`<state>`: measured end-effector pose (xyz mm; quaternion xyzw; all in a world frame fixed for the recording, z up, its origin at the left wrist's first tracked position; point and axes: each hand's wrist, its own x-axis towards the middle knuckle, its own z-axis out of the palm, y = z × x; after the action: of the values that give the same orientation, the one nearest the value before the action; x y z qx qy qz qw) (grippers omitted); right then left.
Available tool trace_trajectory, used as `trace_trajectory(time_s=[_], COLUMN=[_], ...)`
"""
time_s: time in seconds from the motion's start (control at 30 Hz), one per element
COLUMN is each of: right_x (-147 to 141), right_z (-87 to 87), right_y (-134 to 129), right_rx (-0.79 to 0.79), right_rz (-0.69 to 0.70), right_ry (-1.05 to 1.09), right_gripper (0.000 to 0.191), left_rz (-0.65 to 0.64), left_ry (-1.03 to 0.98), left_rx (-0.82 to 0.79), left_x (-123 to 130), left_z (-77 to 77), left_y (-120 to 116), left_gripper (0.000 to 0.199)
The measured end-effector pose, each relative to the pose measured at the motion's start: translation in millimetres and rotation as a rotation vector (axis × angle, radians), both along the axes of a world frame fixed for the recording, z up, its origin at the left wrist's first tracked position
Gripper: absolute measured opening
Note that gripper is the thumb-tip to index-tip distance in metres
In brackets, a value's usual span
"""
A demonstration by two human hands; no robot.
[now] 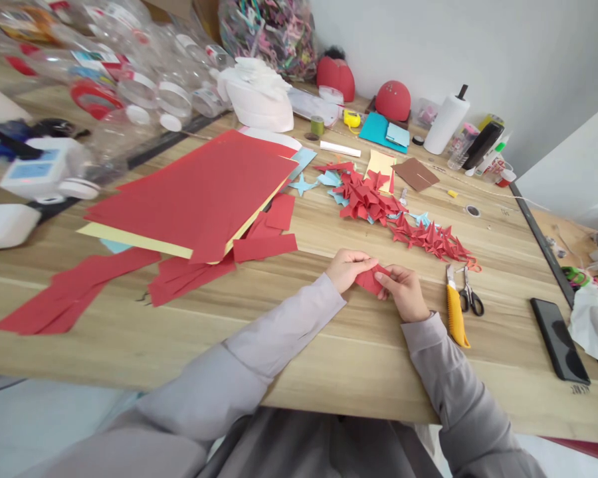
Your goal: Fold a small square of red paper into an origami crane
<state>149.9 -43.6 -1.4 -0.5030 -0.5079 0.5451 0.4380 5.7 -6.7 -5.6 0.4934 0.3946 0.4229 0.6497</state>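
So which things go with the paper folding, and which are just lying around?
Probably for the folding: held red paper piece, stacked red sheets, red paper strips, folded red paper stars, black-handled scissors, yellow-handled cutter.

Probably just lying about: smartphone, clear plastic bottles, yellow tape measure.

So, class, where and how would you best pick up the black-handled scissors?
Probably grip the scissors by the black finger loops, coming from the person's near right: the loops face the person, the blades point away, and the yellow-handled cutter lies close on the left.
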Motion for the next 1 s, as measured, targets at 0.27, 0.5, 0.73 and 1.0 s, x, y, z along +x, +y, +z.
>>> trace_trajectory(time_s=[0.27,0.5,0.73,1.0], right_x=[-0.7,-0.2,-2.0,-1.1], right_z=[0.6,-0.7,1.3,-2.5], right_y=[0.4,0.9,-0.1,-0.6], right_rx=[-0.02,-0.026,-0.039,0.017], right_rz=[-0.03,-0.022,-0.004,-0.005], right_ry=[0.023,0.025,-0.025,-0.049], right_gripper=[0.024,0.025,0.03,0.034], left_rz=[-0.019,0.013,0.026,0.038], left_ry=[0.005,0.139,0.142,0.133], left_rx=[0.009,0.11,0.11,0.094], left_x=[1.8,2.0,-1.2,0.1], left_z=[3.4,2.6,6.3,3.9], left_y=[-0.9,-0.7,-1.6,-1.5], left_gripper=[0.041,0.029,0.025,0.023])
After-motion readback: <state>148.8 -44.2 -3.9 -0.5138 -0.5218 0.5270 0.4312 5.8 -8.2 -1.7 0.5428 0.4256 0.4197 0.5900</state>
